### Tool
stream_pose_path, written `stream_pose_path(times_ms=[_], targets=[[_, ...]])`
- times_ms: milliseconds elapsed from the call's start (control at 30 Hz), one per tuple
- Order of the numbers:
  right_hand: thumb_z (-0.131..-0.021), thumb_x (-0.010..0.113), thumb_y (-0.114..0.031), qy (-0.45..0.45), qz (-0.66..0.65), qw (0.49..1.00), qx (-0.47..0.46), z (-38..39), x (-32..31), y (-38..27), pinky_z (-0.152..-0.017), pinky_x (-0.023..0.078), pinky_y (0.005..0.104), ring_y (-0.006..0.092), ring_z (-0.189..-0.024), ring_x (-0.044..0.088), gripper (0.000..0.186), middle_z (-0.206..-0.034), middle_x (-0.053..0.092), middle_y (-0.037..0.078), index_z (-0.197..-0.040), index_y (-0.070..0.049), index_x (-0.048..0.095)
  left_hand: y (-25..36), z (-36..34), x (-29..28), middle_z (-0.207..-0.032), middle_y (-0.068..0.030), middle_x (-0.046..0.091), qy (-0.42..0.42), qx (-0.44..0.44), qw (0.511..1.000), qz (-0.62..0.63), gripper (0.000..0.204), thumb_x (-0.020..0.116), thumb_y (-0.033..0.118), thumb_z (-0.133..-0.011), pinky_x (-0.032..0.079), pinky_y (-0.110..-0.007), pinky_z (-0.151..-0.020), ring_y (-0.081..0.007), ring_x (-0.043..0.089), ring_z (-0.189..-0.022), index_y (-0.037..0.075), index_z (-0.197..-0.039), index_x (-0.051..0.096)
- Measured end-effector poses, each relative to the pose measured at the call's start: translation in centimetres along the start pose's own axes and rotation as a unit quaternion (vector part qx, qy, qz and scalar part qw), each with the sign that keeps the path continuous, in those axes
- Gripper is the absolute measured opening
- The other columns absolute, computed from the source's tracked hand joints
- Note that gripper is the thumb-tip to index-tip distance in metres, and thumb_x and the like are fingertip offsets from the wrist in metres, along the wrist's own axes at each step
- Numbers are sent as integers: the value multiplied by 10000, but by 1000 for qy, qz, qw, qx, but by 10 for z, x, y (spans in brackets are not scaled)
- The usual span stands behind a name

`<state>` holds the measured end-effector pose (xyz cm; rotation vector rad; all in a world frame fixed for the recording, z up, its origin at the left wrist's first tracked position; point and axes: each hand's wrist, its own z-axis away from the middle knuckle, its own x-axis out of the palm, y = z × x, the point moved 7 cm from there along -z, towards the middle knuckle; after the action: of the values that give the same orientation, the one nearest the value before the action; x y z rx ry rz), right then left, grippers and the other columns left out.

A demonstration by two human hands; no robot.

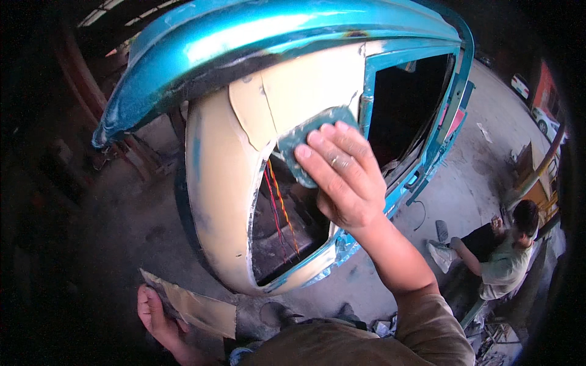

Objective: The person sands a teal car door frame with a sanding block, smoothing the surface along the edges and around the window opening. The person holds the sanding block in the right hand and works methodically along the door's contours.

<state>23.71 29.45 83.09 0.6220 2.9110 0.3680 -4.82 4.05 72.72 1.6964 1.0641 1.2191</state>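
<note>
My right hand (345,174) is closed on a green, rounded-corner spreader (297,139) speckled with white. It presses the spreader's face against the tan-coated part of a turquoise vehicle cab (332,70), just above an opening. The tan coating (210,201) covers much of the curved panel, with a raised ridge and thin cracks left of the spreader. Low at the left, my left hand (160,320) grips the end of a thin rectangular board (198,309) with a tan layer across its face. This board is apart from the cab.
Red and yellow wires (274,195) hang inside the panel opening. A door frame (368,91) borders a dark window gap. A seated person (503,259) is at the right on the concrete floor (488,165), near cardboard (532,168). Debris (384,327) lies near my feet.
</note>
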Motion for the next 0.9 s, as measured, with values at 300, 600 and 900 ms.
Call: stream_pose_path(times_ms=[300,600,900], targets=[[-873,678,81,69,-57,951,295,-19,-35,26,-790,542,318,282,-903,709,397,-1002,711,173,-1259,-11,678,-22,-21,-17,-990,-69,669,25,-28,999,11,391,663,307,-1018,426,-202,-450,-90,586,-651,0,-1256,616],[-893,674,35,89,54,943,315,-54,-22,13,-767,548,330,273,-845,717,309,-1001,712,171,-1194,-21,715,-70,-74,-52,-1287,-123,617,-83,-2,993,-82,584,716,379,-966,516,-339,-921,-205,590,-1125,63,-1427,544],[-963,659,3,100,86,914,383,-63,-6,-10,-812,557,259,148,-932,697,289,-1065,741,96,-1244,-9,729,-141,-176,-81,-1512,-190,448,-119,-81,989,-24,521,595,246,-1042,399,-487,-1172,-290,441,-1414,49,-1507,465]])
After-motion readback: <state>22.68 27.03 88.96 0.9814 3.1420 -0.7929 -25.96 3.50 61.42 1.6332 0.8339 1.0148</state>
